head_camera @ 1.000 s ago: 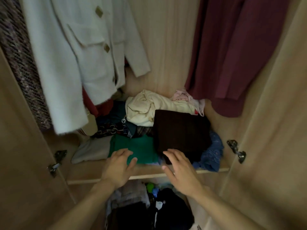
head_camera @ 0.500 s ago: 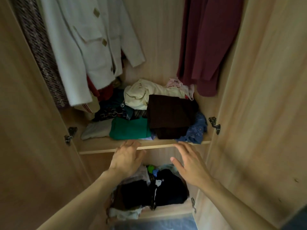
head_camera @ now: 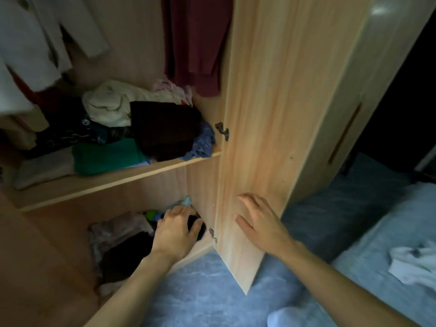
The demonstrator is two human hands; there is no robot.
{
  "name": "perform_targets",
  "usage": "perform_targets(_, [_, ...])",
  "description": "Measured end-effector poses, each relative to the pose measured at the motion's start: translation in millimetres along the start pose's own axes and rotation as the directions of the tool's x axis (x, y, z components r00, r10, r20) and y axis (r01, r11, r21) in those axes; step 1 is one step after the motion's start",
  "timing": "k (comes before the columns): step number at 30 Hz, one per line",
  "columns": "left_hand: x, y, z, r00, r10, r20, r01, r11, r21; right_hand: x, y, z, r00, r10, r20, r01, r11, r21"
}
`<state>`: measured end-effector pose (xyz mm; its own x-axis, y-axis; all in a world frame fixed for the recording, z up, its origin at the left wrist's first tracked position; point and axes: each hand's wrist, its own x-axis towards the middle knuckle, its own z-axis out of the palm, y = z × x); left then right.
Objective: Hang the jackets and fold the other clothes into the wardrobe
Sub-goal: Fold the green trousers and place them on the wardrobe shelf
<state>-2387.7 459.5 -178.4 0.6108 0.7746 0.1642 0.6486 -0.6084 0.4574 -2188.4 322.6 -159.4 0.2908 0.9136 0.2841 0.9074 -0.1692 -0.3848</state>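
Observation:
The wardrobe stands open. A white jacket (head_camera: 30, 43) hangs at the top left and a maroon garment (head_camera: 195, 41) hangs beside the right door. On the upper shelf (head_camera: 113, 179) lie a dark brown folded piece (head_camera: 165, 128), a green one (head_camera: 106, 156) and a cream one (head_camera: 113, 105). My left hand (head_camera: 175, 232) is empty, fingers spread over the dark clothes (head_camera: 125, 253) on the lower shelf. My right hand (head_camera: 259, 223) is open, empty, in front of the right door (head_camera: 271, 114).
A blue patterned floor (head_camera: 207, 291) runs below the door. At the right lies a bed (head_camera: 389, 232) with a white garment (head_camera: 415, 263) on it. Another wardrobe door with a long handle (head_camera: 344, 133) stands further right. The left door (head_camera: 35, 267) is swung open.
The view swung right and down. My left hand dropped from the upper shelf edge to the lower shelf's clothes. My right hand shifted right, in front of the door.

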Motion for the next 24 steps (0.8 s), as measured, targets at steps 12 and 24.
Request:
perform_targets(12, [-72,210,84,0.93,0.346,0.126,-0.337,0.938,-0.084,-205,109,-120,0.92,0.317,-0.229,-0.326,0.945,-0.001])
perform_targets(24, [-182,470,198,0.784,0.544,0.299,-0.467,0.834,-0.293,-453,229,-254,0.721,0.562,-0.404,-0.596,0.801,0.05])
